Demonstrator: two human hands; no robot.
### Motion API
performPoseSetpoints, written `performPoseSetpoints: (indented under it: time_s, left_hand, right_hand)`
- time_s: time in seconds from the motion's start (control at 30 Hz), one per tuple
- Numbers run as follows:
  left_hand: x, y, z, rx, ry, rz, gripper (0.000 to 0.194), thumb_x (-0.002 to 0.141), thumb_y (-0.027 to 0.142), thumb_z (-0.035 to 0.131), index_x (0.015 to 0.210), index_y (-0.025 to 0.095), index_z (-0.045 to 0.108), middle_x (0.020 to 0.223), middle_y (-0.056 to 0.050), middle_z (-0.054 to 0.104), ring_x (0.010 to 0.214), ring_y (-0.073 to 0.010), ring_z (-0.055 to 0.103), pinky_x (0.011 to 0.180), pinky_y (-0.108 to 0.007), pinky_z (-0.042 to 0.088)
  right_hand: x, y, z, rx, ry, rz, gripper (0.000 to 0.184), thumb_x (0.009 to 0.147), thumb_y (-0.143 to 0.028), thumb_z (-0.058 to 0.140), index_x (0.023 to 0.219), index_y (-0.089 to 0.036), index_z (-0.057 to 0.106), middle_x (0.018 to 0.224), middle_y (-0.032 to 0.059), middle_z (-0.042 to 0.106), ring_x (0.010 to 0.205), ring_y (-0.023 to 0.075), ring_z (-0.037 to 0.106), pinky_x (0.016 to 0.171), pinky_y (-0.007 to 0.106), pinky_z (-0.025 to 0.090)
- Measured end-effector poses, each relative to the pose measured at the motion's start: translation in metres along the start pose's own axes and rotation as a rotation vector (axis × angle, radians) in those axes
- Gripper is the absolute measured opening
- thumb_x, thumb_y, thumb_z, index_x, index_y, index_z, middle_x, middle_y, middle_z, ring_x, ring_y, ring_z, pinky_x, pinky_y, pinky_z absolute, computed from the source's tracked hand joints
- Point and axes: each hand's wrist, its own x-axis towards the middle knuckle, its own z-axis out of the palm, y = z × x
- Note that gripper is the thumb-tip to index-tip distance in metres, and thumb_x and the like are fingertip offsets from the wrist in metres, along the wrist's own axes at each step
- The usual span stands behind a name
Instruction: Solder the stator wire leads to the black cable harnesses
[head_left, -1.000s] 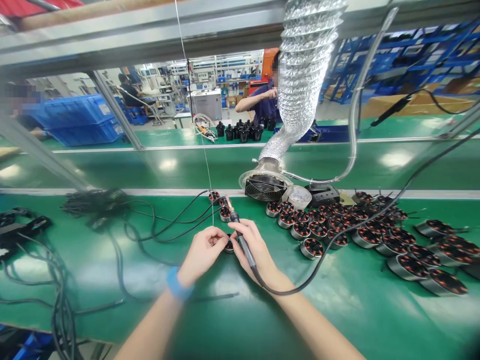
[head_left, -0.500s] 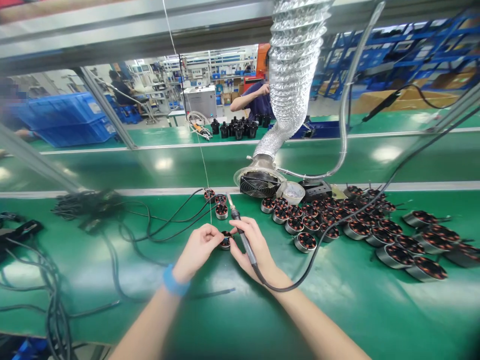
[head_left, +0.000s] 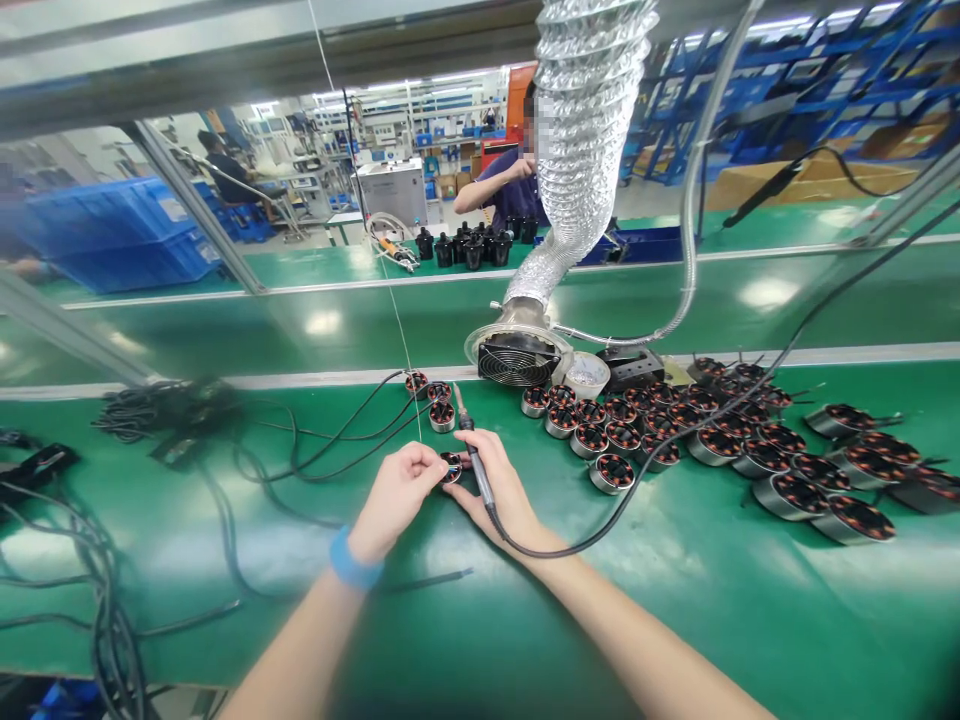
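Note:
My left hand [head_left: 397,500], a blue band at its wrist, is pinched closed at the rim of a small round motor stator [head_left: 451,463] with copper windings. A thin wire [head_left: 405,345] hangs from above and runs down to the fingers of this hand; its end is hidden. My right hand [head_left: 499,490] is closed around a soldering iron [head_left: 480,475], its tip pointing up and away from the stator. The right thumb and fingertips also steady the stator on the green bench. More stators [head_left: 442,415] stand just behind it.
Many stators [head_left: 615,470] fill the bench to the right. A fume fan [head_left: 517,362] with a foil duct [head_left: 592,130] stands behind. Black cables [head_left: 109,600] lie at left. The iron's cord [head_left: 592,545] loops across the right. A co-worker [head_left: 510,190] sits across the bench.
The soldering iron has tilted slightly and shifted left in my right hand, whose thumb has moved lower, under the stator. My left hand stays pinched in nearly the same place.

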Motion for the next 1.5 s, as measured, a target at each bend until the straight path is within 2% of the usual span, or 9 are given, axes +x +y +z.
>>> performPoseSetpoints:
  time_s: [0.2, 0.3, 0.47, 0.67, 0.87, 1.1, 1.2, 1.3, 1.5]
  left_hand:
    - [0.003, -0.004, -0.003, 0.039, -0.001, 0.020, 0.028, 0.076, 0.040, 0.072, 0.075, 0.015, 0.061, 0.065, 0.002, 0.054, 0.058, -0.0099, 0.046, 0.057, -0.024, 0.034]
    - [0.005, -0.006, -0.004, 0.045, -0.012, 0.009, 0.029, 0.076, 0.042, 0.072, 0.076, 0.014, 0.061, 0.065, 0.002, 0.055, 0.058, -0.0102, 0.046, 0.057, -0.024, 0.035]
    - [0.006, -0.006, -0.007, 0.051, -0.022, -0.019, 0.029, 0.076, 0.042, 0.071, 0.075, 0.014, 0.062, 0.060, 0.003, 0.053, 0.056, -0.0099, 0.044, 0.055, -0.024, 0.033]
    - [0.007, 0.001, -0.013, -0.017, -0.058, -0.076, 0.031, 0.073, 0.043, 0.073, 0.072, 0.014, 0.062, 0.056, 0.004, 0.050, 0.053, -0.0094, 0.042, 0.054, -0.023, 0.032]
    - [0.008, 0.000, -0.014, -0.004, -0.057, -0.079, 0.033, 0.071, 0.045, 0.074, 0.070, 0.015, 0.061, 0.057, 0.004, 0.050, 0.053, -0.0097, 0.043, 0.054, -0.024, 0.032]
    - [0.006, -0.001, -0.012, 0.023, -0.063, -0.083, 0.030, 0.072, 0.042, 0.072, 0.073, 0.014, 0.061, 0.059, 0.002, 0.054, 0.056, -0.0109, 0.047, 0.056, -0.024, 0.036]
    - [0.005, 0.000, -0.012, 0.021, -0.051, -0.087, 0.028, 0.071, 0.041, 0.072, 0.074, 0.014, 0.062, 0.062, 0.000, 0.058, 0.058, -0.0119, 0.051, 0.057, -0.025, 0.039]
    - [0.004, -0.001, -0.011, 0.009, -0.041, -0.094, 0.026, 0.070, 0.039, 0.072, 0.074, 0.015, 0.062, 0.063, -0.001, 0.060, 0.059, -0.0131, 0.054, 0.059, -0.026, 0.043]
    - [0.003, -0.001, -0.008, 0.000, 0.002, -0.091, 0.020, 0.071, 0.033, 0.069, 0.074, 0.015, 0.061, 0.066, -0.002, 0.065, 0.061, -0.0139, 0.058, 0.063, -0.026, 0.046]
  right_hand:
    - [0.000, -0.001, 0.001, -0.002, -0.010, -0.012, 0.062, 0.080, -0.011, 0.070, 0.133, -0.027, 0.044, 0.131, 0.0088, 0.045, 0.099, 0.0176, 0.063, 0.095, 0.037, 0.054]
    - [-0.002, -0.005, -0.003, 0.014, 0.058, -0.046, 0.062, 0.079, -0.012, 0.072, 0.133, -0.027, 0.044, 0.127, 0.0084, 0.047, 0.100, 0.0179, 0.063, 0.096, 0.037, 0.054]
    - [-0.002, -0.011, -0.008, -0.015, 0.198, -0.099, 0.041, 0.090, -0.009, 0.054, 0.126, -0.027, 0.049, 0.112, 0.0063, 0.053, 0.090, 0.0158, 0.064, 0.092, 0.037, 0.054]
    - [0.003, -0.012, -0.002, -0.027, 0.189, -0.135, 0.038, 0.091, -0.008, 0.050, 0.124, -0.027, 0.050, 0.108, 0.0058, 0.055, 0.089, 0.0157, 0.064, 0.087, 0.033, 0.056]
    - [0.003, -0.008, 0.004, -0.033, 0.170, -0.161, 0.038, 0.091, -0.008, 0.049, 0.124, -0.027, 0.050, 0.113, 0.0078, 0.050, 0.082, 0.0136, 0.064, 0.083, 0.032, 0.057]
    - [0.000, -0.014, -0.005, -0.082, 0.253, -0.117, 0.034, 0.091, -0.013, 0.054, 0.122, -0.027, 0.053, 0.107, 0.0060, 0.058, 0.091, 0.0176, 0.065, 0.088, 0.035, 0.055]
    - [0.000, -0.021, -0.013, -0.069, 0.349, -0.089, 0.022, 0.093, -0.019, 0.055, 0.114, -0.025, 0.059, 0.100, 0.0051, 0.062, 0.085, 0.0168, 0.064, 0.081, 0.033, 0.055]
    - [-0.004, -0.024, -0.021, -0.046, 0.436, -0.025, 0.013, 0.094, -0.027, 0.054, 0.103, -0.023, 0.063, 0.083, 0.0027, 0.064, 0.072, 0.0164, 0.064, 0.067, 0.030, 0.054]
    - [-0.017, -0.022, -0.032, 0.030, 0.439, -0.044, 0.025, 0.093, -0.032, 0.048, 0.076, -0.021, 0.062, 0.063, 0.0015, 0.060, 0.056, 0.0176, 0.061, 0.048, 0.028, 0.044]
